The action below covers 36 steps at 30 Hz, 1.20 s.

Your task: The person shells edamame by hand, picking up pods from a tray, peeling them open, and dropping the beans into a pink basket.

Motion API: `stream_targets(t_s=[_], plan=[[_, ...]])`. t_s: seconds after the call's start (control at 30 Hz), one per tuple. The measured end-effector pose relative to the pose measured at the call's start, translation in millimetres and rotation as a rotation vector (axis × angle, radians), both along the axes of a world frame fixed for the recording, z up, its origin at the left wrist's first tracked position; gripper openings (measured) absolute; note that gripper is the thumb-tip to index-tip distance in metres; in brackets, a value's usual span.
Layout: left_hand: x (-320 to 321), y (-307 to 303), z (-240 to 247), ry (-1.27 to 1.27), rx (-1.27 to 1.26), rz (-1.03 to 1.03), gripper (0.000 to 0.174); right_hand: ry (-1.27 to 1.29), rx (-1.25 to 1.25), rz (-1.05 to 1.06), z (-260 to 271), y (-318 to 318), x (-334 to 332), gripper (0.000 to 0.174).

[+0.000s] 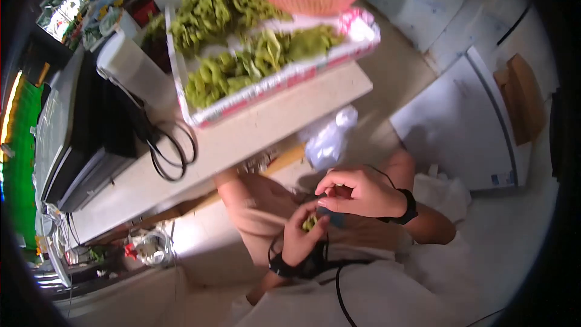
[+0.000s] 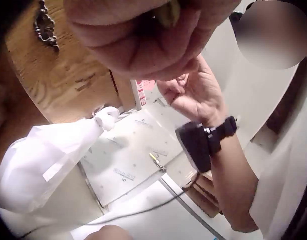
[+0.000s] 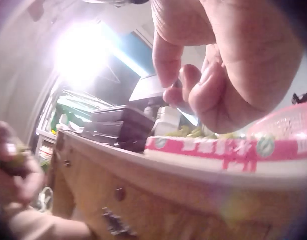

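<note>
My left hand (image 1: pixel 302 237) (image 2: pixel 138 45) curls round green pods (image 1: pixel 309 223) (image 2: pixel 168 13) above my lap. In the right wrist view the left hand (image 3: pixel 16 172) shows at the left edge with a bit of green in it. Just above and to the right of it in the head view is my right hand (image 1: pixel 366 194) (image 3: pixel 238 65), its fingers bent in towards the thumb. No object can be made out between those fingertips. Green pods and leaves (image 1: pixel 233 72) lie heaped in a white and pink carton tray (image 1: pixel 266 89) on the table.
A pink basket (image 1: pixel 315 0) with green pieces rests at the tray's back corner. On the table (image 1: pixel 242 124) are a white container (image 1: pixel 134 69), black cables (image 1: pixel 175 156) and a dark device (image 1: pixel 100 139). A white plastic bag (image 1: pixel 330 139) hangs by the table's edge.
</note>
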<state>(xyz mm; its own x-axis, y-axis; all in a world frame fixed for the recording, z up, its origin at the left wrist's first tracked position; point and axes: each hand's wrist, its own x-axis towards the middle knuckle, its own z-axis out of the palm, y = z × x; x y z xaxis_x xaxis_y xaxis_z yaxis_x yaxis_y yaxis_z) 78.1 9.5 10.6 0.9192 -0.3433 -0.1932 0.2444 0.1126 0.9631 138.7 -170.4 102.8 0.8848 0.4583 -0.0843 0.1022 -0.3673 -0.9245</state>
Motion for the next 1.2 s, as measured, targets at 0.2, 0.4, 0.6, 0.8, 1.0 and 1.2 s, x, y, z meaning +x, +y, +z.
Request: stream_targets(t_s=[0.2, 0.4, 0.6, 0.8, 1.0, 1.2], plan=[[-5, -14, 1, 0.263, -0.306, -0.089, 0.046, 0.061, 0.317, -0.206, -77, -12, -65, 0.017], [-13, -29, -3, 0.379, -0.461, -0.210, 0.052, 0.227, 0.355, -0.272, -67, -16, -92, 0.017], [-18, -37, -2, 0.404, -0.401, -0.157, 0.046, 0.396, 0.643, -0.385, -77, -22, -103, 0.014], [-24, -32, -13, 0.457, -0.514, -0.176, 0.024, 0.499, 0.822, -0.427, -70, -32, -105, 0.016], [-29, -31, -13, 0.412, -0.420, -0.026, 0.011, 0.456, 0.671, -0.453, -73, -20, -108, 0.017], [-26, -24, -9, 0.331, -0.289, -0.062, 0.009, 0.403, 0.600, -0.462, -82, -19, -110, 0.015]])
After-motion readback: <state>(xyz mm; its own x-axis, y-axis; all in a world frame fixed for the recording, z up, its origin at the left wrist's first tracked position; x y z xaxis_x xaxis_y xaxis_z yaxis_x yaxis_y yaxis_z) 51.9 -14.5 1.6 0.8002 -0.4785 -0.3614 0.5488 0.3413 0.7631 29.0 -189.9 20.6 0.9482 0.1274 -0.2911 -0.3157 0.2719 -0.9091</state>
